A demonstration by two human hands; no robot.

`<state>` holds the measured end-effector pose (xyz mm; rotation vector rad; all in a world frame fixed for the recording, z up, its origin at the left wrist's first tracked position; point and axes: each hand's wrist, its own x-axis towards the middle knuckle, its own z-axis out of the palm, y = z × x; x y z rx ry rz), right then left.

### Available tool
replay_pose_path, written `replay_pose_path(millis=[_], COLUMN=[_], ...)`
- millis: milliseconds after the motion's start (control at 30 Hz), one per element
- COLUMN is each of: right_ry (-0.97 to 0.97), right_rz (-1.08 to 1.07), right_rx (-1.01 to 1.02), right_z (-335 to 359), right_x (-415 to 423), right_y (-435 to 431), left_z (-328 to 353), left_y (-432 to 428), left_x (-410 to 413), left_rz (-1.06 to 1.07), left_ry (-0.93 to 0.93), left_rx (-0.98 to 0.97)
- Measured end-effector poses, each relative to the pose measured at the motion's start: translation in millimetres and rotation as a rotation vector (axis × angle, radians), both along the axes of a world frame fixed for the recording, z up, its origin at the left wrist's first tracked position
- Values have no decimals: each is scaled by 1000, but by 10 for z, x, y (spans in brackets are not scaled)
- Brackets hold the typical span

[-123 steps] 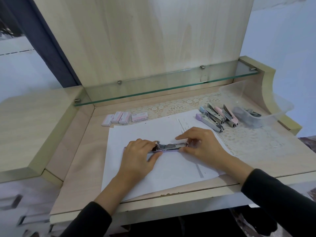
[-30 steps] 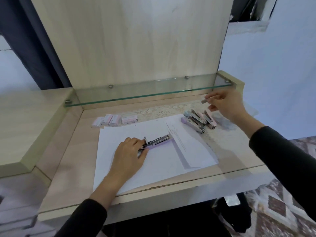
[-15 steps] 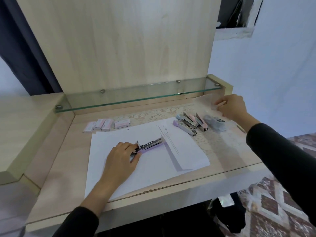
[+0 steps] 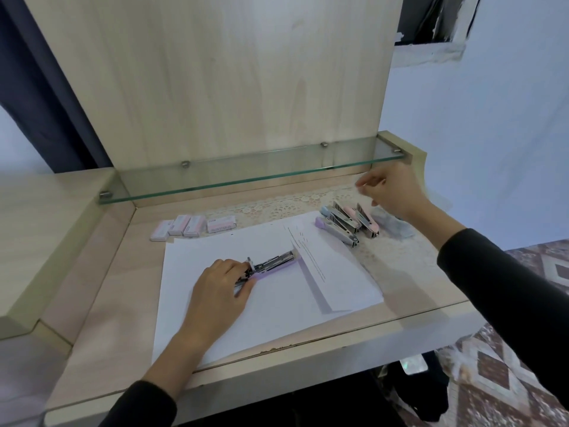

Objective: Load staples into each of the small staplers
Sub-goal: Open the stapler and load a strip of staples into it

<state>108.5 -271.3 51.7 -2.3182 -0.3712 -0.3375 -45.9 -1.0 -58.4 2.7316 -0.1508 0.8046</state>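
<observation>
The left hand (image 4: 220, 288) rests on the white paper (image 4: 277, 306) in the middle of the worktop (image 4: 101, 306), its fingers curled over the rear end of a purple stapler (image 4: 271, 265). That stapler lies flat with its top swung open, so the bare metal channel faces up.

The right hand (image 4: 392, 192) is raised near the back right of the worktop, just under the glass shelf (image 4: 246, 172), above and behind a cluster of other small staplers (image 4: 348, 221) lying side by side, most with their tops open. Its thumb and forefinger are pinched together, the other fingers loosely bent. Something thin may sit in the pinch, but motion blur makes it impossible to tell whether it is a strip of staples. A crumpled clear bag (image 4: 392, 224) lies just beside the cluster, partly under this wrist.

4 small staple boxes (image 4: 194, 226) sit in a row at the back left, beside the paper.

This looks like the fetching step: the open stapler waits for its strip. The next move calls for carrying the pinch over to the left hand, lining the strip up lengthwise with the channel, and lowering it in while the left hand holds the body steady. The other staplers appear to remain to be loaded.
</observation>
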Motion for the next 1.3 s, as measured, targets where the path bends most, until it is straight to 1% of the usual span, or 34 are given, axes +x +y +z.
replay_pose_path(millis=[100,267,333,400,467,533,567,633,733,833,933,1000,1067,1133,1300], right_ry=[20,99,119,102,89,70,57,49,54,42,38,43,43,48,107], right_rz=[129,427,494,518,538,554,558,560,535,522,535,533,528,529,532], right_rx=[-80,-271,-328,-348,-313,-256,-223,-153,-44,33,37,58,74,81,125], right_z=[-38,-253,-384,-507,-598,-666,-701,-775,-878,-927,-938,-950,-959,-952,-888], right_x=[-209,-571,-619,-617,-597,-580,-575,-572,-574,-568,-553,-539,-528,-520,-521], right_y=[233,582,667,720,745,751,749,746,761,776,781,778,772,773,763], left_z=[-6,17,95,240,371,499,548,608,611,553,499,459,416,391,416], left_y=[1,25,23,54,141,268,348,493,677,752,733,712,705,715,667], left_x=[-3,44,43,49,81,144,197,339,598,837,1005,1079,1121,1126,967], left_rz=[-1,-57,-95,-117,-142,-136,-109,-12,126,178,202,211,213,202,117], left_ry=[1,26,96,223,319,307,275,217,202,254,322,363,383,359,194], left_rx=[4,-7,-6,-56,-176,-285,-302,-254,-88,14,157,200,194,163,11])
